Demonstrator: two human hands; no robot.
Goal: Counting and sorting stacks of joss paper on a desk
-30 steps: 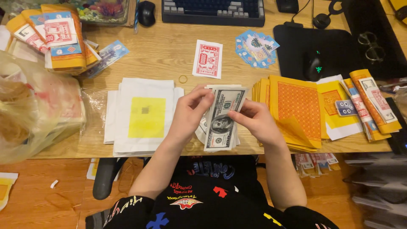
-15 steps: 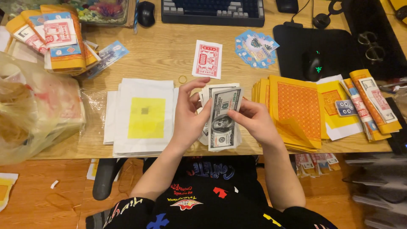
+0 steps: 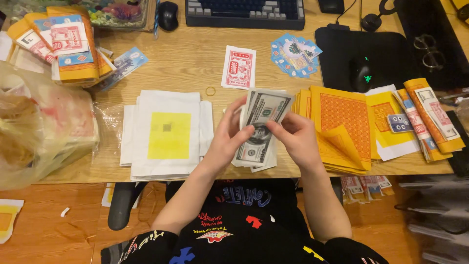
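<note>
Over the front edge of the wooden desk [image 3: 190, 58], both my hands hold a stack of green paper banknotes [image 3: 261, 124]. My left hand [image 3: 227, 139] grips the stack's left side with the thumb laid across the top note. My right hand [image 3: 293, 137] holds the right side, its thumb and fingers on the top note. The notes are fanned slightly at the upper end. To the left lies a pile of white paper sheets with a yellow square [image 3: 168, 134]. Next to my right hand sits a stack of orange patterned paper [image 3: 342, 127].
A red-and-white paper packet [image 3: 238, 67], a rubber band [image 3: 210, 91] and blue cards [image 3: 294, 55] lie further back. A plastic bag [image 3: 41, 127] fills the left edge. A keyboard [image 3: 244, 11], mouse on black mat [image 3: 364, 73], glasses [image 3: 432, 51] and more paper bundles [image 3: 430, 117] surround them.
My hands and the banknotes have stayed over the same spot. The top notes have shifted and fanned a little under my thumbs.
</note>
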